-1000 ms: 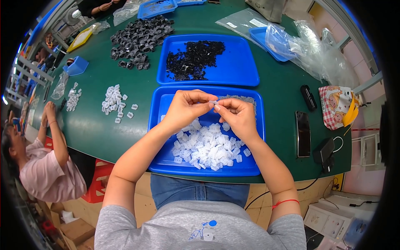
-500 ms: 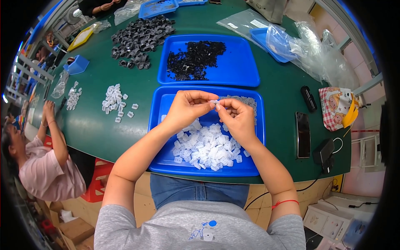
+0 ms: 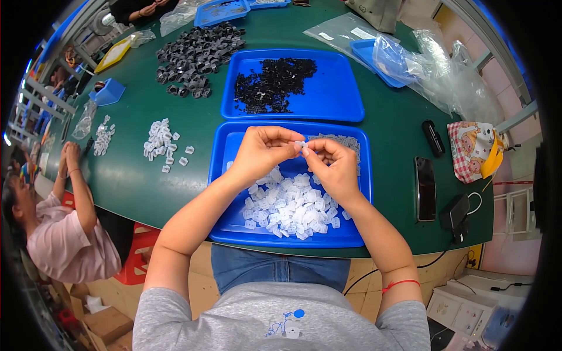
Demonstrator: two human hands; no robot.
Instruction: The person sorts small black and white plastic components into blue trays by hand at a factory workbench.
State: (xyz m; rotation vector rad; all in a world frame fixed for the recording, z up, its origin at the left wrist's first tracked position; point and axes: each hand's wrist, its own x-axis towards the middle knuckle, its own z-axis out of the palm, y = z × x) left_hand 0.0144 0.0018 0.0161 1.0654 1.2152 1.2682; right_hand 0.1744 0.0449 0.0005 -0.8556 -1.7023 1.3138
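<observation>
Both my hands meet above the far part of the near blue tray [image 3: 218, 225]. A small whitish plastic piece [image 3: 301, 144] is pinched between them. My left hand [image 3: 264, 151] grips it from the left with thumb and forefinger. From the right, my right hand [image 3: 335, 167] closes on the same piece with its fingertips. Below them in the tray lies a heap of white translucent plastic pieces [image 3: 298, 205]. Behind my right hand, small grey parts [image 3: 349, 142] fill the tray's far right corner, partly hidden by the hand.
A second blue tray [image 3: 333, 88] with small black parts adjoins the near one. Dark ring-like parts [image 3: 199, 52] are heaped at far left, white pieces [image 3: 158, 140] nearer. Right lie a phone [image 3: 425, 189], a black device [image 3: 433, 138] and plastic bags [image 3: 468, 88]. A person [image 3: 70, 234] sits left.
My hands stay almost in place, fingertips still together on the small piece, with only a slight shift of the fingers. The heaps and trays look the same.
</observation>
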